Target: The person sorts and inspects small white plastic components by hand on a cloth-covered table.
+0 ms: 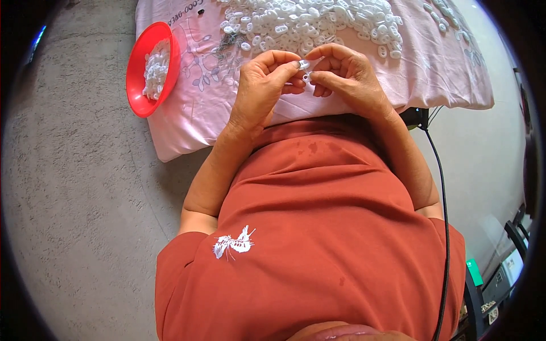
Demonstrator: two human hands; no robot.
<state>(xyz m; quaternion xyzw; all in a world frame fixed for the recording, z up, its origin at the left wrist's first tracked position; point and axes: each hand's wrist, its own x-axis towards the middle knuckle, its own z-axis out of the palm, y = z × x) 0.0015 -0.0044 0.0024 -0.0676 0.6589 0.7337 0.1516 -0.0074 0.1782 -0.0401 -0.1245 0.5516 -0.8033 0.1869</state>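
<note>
My left hand (pixel 259 88) pinches a small white oval plastic piece (pixel 304 65) between thumb and fingertips, over the near side of the pink cloth (pixel 196 122). Close against it, my right hand (pixel 355 79) has its thumb and forefinger closed around a small white plastic part (pixel 306 77) just below the first piece. Whether the two parts are joined, I cannot make out. Just beyond my hands lies a big heap of white oval pieces (pixel 318 23), some showing two holes.
A red bowl (pixel 136 85) with white pieces in it stands at the cloth's left edge. Several pale grey pieces (pixel 443 17) lie at the far right. A small black object (pixel 201 11) is at the far left. A black cable (pixel 445 227) hangs along my right side.
</note>
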